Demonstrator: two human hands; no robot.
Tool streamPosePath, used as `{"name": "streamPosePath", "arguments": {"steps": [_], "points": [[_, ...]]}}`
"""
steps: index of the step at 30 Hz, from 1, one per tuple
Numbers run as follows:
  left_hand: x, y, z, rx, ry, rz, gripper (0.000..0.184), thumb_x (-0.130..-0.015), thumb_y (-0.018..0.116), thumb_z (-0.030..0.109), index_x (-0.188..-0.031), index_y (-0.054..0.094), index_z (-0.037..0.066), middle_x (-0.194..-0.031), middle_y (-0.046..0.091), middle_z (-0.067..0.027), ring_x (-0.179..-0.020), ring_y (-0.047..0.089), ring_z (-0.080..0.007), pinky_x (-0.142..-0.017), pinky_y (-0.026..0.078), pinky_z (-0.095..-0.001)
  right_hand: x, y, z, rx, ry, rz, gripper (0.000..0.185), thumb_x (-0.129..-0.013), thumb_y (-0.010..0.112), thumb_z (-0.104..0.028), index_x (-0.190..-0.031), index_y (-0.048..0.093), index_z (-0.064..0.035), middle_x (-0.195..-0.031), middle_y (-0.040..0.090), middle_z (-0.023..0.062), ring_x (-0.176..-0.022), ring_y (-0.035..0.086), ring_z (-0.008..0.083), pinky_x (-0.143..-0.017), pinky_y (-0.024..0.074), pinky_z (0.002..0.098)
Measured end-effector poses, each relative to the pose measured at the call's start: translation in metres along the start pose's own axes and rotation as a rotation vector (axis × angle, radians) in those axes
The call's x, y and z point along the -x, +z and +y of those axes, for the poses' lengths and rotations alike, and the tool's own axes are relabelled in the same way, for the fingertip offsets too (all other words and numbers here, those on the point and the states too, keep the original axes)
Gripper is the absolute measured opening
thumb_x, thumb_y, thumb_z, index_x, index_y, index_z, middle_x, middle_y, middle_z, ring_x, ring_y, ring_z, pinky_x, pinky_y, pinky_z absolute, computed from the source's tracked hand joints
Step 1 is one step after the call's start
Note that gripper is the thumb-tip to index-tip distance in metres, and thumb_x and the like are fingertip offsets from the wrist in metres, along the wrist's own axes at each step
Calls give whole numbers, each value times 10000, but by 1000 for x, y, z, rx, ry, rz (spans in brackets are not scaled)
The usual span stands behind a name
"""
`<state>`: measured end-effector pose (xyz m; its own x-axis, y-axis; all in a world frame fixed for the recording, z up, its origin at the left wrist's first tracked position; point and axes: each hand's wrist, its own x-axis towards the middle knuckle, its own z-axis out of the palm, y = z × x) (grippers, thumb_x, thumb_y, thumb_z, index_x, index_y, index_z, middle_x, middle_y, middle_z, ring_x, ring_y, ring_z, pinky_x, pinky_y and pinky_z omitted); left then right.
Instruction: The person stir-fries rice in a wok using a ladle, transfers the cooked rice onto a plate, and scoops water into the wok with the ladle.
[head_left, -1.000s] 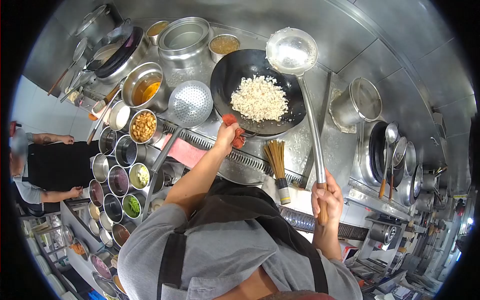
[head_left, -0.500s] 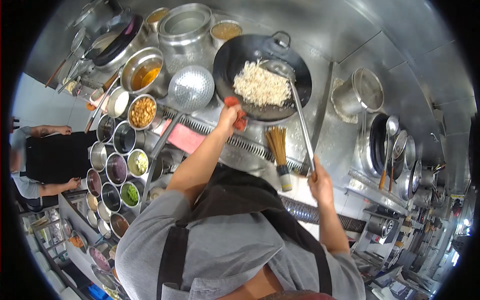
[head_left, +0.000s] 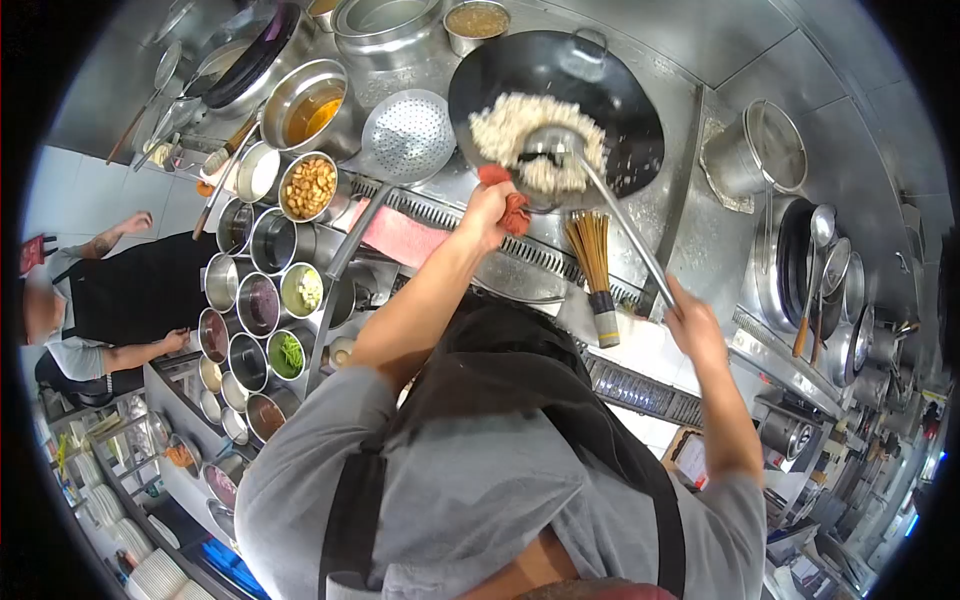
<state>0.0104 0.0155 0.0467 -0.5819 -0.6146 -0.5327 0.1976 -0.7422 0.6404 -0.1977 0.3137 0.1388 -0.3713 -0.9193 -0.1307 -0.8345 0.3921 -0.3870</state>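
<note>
Rice lies heaped in a dark wok, mostly on its left and near side, with loose grains scattered toward the right. A folded red cloth wraps the wok's near edge, and my left hand is closed on it there. My right hand grips the far end of a long metal ladle. The ladle's bowl sits face down amid the rice, slightly blurred. Whatever part of the wok is under the cloth is hidden.
A perforated skimmer rests left of the wok. Beyond it stand a pot of orange oil and several ingredient tins. A bamboo brush lies in front. A strainer pot stands right. Another person is at far left.
The ladle's bowl has come from the far side of the rice to its near middle. My right hand has shifted right. The rice has spread and the whole view has shifted.
</note>
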Motion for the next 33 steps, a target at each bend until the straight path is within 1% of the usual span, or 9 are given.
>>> {"name": "streamPosePath", "arguments": {"steps": [2, 8, 10, 13, 17, 20, 24, 27, 33], "points": [[-15, -24, -33, -54, 62, 38, 43, -752, 523, 34, -721, 500, 55, -635, 524, -88, -467, 484, -203, -394, 383, -345, -34, 45, 6, 103, -2, 125, 532, -814, 581, -70, -1339, 498, -98, -846, 622, 236, -763, 607, 408, -682, 479, 474], [117, -33, -43, -21, -60, 238, 296, -655, 495, -24, -919, 491, 110, -702, 525, -87, -563, 512, -194, -406, 372, -326, 39, -11, -35, -104, 74, 78, 542, -778, 624, -22, -1308, 527, -85, -827, 624, 217, -727, 625, 381, -660, 493, 441], [102, -9, -5, 61, -8, 189, 240, -700, 514, 9, -916, 481, 110, -737, 515, -91, -564, 496, -202, -399, 349, -332, 59, -32, -39, -198, 118, 2, 514, -785, 620, -37, -1291, 538, -78, -834, 626, 227, -735, 631, 387, -661, 493, 452], [38, 9, 15, 50, 17, 36, 151, -774, 523, 58, -658, 429, 84, -619, 472, -77, -451, 459, -228, -367, 334, -344, 55, -45, -37, -213, 228, -124, 475, -795, 608, -57, -1267, 558, -69, -827, 623, 240, -749, 635, 383, -662, 490, 439], [-14, -12, -16, -42, 71, 16, 48, -792, 514, 70, -823, 541, 45, -667, 554, -120, -475, 519, -234, -395, 400, -351, -14, 35, -8, 54, -40, 159, 459, -827, 583, -92, -1281, 529, -56, -889, 625, 245, -736, 629, 403, -670, 506, 463], [57, -43, -55, -68, -21, 88, 105, -752, 497, 37, -841, 546, 61, -672, 544, -93, -495, 516, -220, -416, 412, -335, -4, 30, -40, 89, 63, 202, 485, -815, 598, -80, -1294, 520, -75, -859, 619, 220, -718, 621, 400, -673, 508, 469], [107, -1, -2, 37, -2, 234, 158, -716, 475, 8, -814, 530, 120, -651, 494, -61, -481, 469, -197, -393, 381, -325, 59, -18, -49, -183, 134, 93, 542, -759, 639, 6, -1286, 534, -61, -791, 621, 194, -674, 628, 359, -643, 494, 449], [39, 1, 19, 35, 10, 3, 80, -796, 489, 59, -762, 458, 125, -614, 461, -61, -440, 428, -197, -346, 329, -364, 65, -35, -44, -203, 212, -19, 522, -756, 631, 7, -1267, 551, -64, -765, 613, 202, -688, 632, 366, -654, 499, 428], [-1, -38, -35, -59, -21, -62, 55, -734, 497, 20, -728, 529, 65, -669, 561, -95, -505, 535, -219, -394, 402, -367, -21, 44, -6, 181, 72, 180, 469, -803, 546, -45, -1270, 498, -49, -976, 607, 239, -774, 624, 416, -707, 518, 491]]}}
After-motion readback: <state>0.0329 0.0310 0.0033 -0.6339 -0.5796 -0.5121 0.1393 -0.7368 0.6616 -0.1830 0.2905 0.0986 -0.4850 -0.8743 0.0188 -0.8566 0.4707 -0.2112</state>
